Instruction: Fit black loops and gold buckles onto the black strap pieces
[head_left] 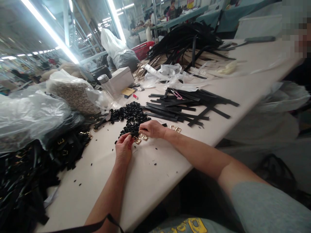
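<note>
Both my hands meet over the table [143, 181] in front of a pile of small black loops [132, 113]. A short black strap [135, 133] spans the gap between my fingertips. My left hand [123, 147] pinches its near end between thumb and fingers. At the other end, my right hand [152, 128] is closed on it, fingers curled. Gold buckles [144, 137] lie just below and between the hands, partly hidden by them. More gold buckles [175, 129] rest right of my right wrist. Exactly how the strap is threaded is too small to tell.
Cut black strips [179, 105] lie beyond my right hand, pink-handled snips [177, 94] on top. A heap of buckled black straps [26, 174] covers the left side. Behind stand plastic bags [73, 90], a flask [107, 85], a white box [122, 79] and long black straps [184, 40].
</note>
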The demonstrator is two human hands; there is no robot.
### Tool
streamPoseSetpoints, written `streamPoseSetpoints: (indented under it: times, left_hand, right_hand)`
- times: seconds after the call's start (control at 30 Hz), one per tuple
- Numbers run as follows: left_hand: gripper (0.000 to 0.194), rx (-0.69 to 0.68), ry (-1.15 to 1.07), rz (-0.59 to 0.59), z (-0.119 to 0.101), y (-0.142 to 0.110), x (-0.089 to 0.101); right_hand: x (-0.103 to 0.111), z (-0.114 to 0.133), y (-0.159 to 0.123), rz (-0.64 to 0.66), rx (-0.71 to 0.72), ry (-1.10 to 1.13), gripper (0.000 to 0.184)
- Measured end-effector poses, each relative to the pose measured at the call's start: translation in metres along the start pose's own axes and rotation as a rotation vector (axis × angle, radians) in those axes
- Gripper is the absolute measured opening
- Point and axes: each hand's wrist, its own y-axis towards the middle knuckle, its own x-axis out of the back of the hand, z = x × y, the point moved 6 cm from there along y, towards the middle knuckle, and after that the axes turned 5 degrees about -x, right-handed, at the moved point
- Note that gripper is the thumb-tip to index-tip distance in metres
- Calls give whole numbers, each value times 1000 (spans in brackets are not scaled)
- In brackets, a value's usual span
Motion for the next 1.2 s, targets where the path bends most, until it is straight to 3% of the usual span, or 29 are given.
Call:
streamPoseSetpoints:
  times: [0.2,0.43,0.5,0.63,0.9,1.03,1.2]
  left_hand:
    - [36,19,112,153,4,-7,-11]
    - [31,-34,63,90,3,-5,-8]
    - [29,-34,89,138,4,-6,-10]
    - [28,-78,172,197,6,-8,-14]
    - [32,-68,102,146,10,-5,-11]
    - [32,-78,111,154,10,-4,-11]
    - [33,-102,119,137,5,-3,-14]
  right_hand:
    - [-8,8,-1,40,21,28,18]
    - [1,8,-2,-18,2,41,24]
    - [-3,11,-3,8,37,58,26]
    - [-10,10,-3,71,15,67,15]
    - [-7,2,-3,172,-35,158,16]
    - [-7,4,-3,95,32,41,10]
    - [9,3,-1,-115,98,-75,9]
